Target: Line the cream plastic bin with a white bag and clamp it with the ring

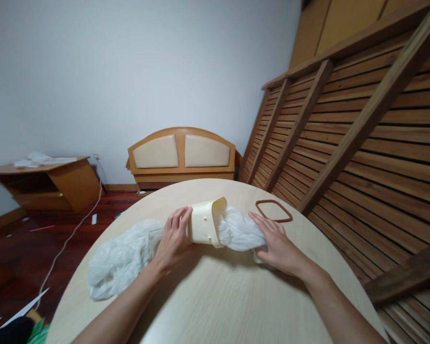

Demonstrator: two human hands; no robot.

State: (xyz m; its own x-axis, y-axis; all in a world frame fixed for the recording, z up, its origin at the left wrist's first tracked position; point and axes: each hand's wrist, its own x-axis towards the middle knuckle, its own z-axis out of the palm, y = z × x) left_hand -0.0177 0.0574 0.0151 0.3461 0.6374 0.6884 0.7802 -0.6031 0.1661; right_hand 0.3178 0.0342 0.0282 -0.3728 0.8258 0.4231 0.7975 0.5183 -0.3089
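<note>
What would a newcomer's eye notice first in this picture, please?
Probably the cream container lying on its side on the round table, gripped by the left hand, while the right hand holds crumpled white plastic at its open end. Next, perhaps, the big slatted wooden panel slanting along the right side, and the reddish-brown frame beyond the right hand.
</note>
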